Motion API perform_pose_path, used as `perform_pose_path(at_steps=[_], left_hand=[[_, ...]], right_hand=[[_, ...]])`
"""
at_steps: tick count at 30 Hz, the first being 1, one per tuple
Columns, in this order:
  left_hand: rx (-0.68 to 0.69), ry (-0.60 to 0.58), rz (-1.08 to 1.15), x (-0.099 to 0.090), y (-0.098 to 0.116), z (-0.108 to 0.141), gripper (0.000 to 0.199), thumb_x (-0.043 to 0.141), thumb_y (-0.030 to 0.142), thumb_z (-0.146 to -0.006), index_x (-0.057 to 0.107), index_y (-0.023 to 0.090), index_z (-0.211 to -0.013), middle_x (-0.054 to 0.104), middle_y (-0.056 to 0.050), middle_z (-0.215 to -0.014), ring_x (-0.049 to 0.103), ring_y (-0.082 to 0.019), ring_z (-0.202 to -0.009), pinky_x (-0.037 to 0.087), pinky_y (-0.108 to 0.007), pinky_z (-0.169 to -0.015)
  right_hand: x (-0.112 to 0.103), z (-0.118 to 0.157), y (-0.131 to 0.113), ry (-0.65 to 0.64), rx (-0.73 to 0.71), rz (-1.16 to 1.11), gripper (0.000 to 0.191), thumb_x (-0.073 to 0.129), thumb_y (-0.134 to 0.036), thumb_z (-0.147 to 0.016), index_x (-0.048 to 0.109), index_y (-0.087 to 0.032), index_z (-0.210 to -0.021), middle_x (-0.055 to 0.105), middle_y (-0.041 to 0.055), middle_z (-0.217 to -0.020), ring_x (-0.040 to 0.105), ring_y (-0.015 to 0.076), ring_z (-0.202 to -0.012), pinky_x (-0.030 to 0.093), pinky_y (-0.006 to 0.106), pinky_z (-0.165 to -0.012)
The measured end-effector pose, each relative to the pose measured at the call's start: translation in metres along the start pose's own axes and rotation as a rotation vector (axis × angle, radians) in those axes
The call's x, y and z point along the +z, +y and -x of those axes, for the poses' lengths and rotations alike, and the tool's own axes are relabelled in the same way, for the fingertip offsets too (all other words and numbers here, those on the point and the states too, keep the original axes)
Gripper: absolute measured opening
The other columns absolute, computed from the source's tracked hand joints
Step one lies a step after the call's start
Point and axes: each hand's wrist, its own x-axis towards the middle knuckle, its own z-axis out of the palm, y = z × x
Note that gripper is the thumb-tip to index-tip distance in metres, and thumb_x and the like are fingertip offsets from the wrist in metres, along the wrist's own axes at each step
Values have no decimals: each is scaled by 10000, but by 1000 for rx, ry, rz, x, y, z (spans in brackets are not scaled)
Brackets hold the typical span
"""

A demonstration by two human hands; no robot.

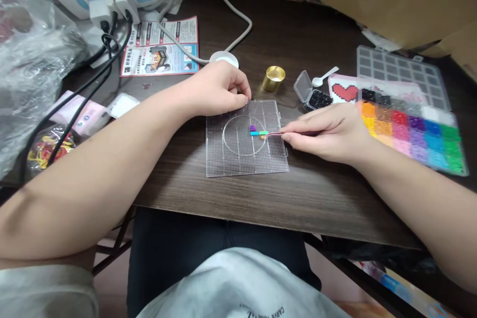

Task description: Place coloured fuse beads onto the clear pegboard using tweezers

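Dark table [298, 194]; gold cap [273, 78] behind pegboard [238, 159]

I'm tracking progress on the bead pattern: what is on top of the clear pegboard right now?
On the clear pegboard sits a short row of beads, purple, blue, green and orange. The left hand covers its top edge, hiding anything beneath.

The left hand [219, 87] rests on the top edge of a clear pegboard [246, 139]. The right hand [328, 131] pinches thin tweezers [276, 133], whose tip touches a short row of colored beads [259, 132]. A bead box [410, 129] sits just beside that hand.
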Motion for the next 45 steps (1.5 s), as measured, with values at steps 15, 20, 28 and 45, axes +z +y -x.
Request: perform_pose_path(at_steps=[15,20,28,45], left_hand=[[19,0,22,1,0,0,168,767,170,-908,869,170,-1042,632,-8,-665,556,-150,-665,427,-335,-705],[0,4,5,1,-1,0,176,773,169,-915,874,154,-1059,631,-11,-682,562,-142,-673,426,-327,-712],[-6,-33,35,-5,0,2,163,724,200,-892,836,144,-996,610,8,-650,517,-105,-601,378,-284,-646],[-22,-2,23,-3,-1,0,176,740,183,-857,847,169,-997,703,-18,-726,553,-123,-616,394,-289,-614]], right_hand=[[-1,0,3,-21,-42,13,105,874,-364,-1004,975,-350,-1032,859,23,-819,757,197,-621,578,325,-517],[2,-3,-2,6,-79,-36,102,884,-296,-977,977,-329,-1003,866,17,-823,766,179,-618,585,294,-520],[-95,36,-29,427,139,227,158,1047,-347,-723,961,-366,-853,874,33,-826,790,247,-689,640,383,-626],[-170,51,-20,76,994,544,224,881,-51,-979,977,-240,-904,916,66,-1001,765,158,-837,583,365,-873]])
